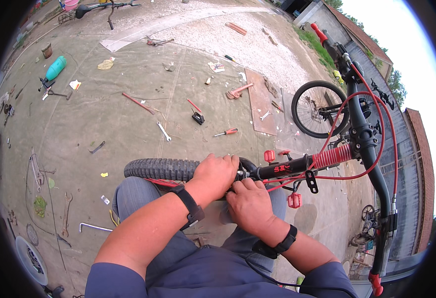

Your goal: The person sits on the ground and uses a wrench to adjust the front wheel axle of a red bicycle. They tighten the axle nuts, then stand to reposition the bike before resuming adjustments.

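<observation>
A bicycle's front wheel with a knobbly black tyre (162, 169) lies across my lap, between my knees. My left hand (214, 175) rests over the tyre near the fork crown, its fingers curled down onto parts beneath. Close beside it, my right hand (252, 202) is closed, fingertips pressed together below a small metal fitting (244, 174). What the fingers of both hands grip is hidden under them. To their right runs the dark frame tube (285, 169), leading to a red spring boot (333, 155) and the black handlebar (369, 164) with red grips. Red cables (359, 94) loop around the bar.
Around lie an open-end wrench (164, 131), a screwdriver (226, 132), a red pipe wrench (240, 91) and a bent metal rod (94, 227). A teal bottle (56, 67) lies far left. Another bicycle's wheel (320, 109) stands at the right.
</observation>
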`<state>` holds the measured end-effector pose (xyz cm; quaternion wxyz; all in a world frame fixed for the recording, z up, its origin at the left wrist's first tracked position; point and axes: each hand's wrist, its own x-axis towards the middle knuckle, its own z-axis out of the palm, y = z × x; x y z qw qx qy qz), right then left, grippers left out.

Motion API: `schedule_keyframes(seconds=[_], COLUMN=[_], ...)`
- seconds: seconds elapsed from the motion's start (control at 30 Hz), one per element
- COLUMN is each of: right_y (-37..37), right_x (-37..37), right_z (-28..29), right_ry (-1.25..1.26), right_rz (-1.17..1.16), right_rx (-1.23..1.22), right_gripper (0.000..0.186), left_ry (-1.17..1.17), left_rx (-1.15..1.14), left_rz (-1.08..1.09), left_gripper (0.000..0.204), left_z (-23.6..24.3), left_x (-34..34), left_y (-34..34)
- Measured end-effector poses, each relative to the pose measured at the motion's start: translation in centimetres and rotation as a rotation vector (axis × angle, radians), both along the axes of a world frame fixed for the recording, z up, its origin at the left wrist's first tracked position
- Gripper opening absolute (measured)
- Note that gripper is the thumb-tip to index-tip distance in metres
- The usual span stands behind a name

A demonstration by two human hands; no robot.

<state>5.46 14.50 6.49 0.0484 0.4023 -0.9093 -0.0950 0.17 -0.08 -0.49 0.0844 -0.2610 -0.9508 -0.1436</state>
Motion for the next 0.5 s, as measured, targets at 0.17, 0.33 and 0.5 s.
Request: schedule_keyframes(seconds=[0.17, 0.33, 0.5], right_y=[-0.06, -0.12, -0.21], right_x=[-0.03, -0.06, -0.01], right_z=[0.07, 0.00, 0.18], right_ry=[0.006, 0.013, 0.000], right_rz=[-0.002, -0.008, -0.008], right_rx=[0.007, 0.007, 0.022], right_gripper=[0.007, 0.007, 0.007], left_ry=[-0.023, -0.031, -0.041], left_rx=[-0.005, -0.002, -0.001], left_rz=[-0.005, -0.004, -0.009], left_gripper=[0.032, 0.033, 0.034], left_z=[0.04, 0.00, 0.17], left_x=[-0.06, -0.05, -0.05], left_y=[0.01, -0.01, -0.08])
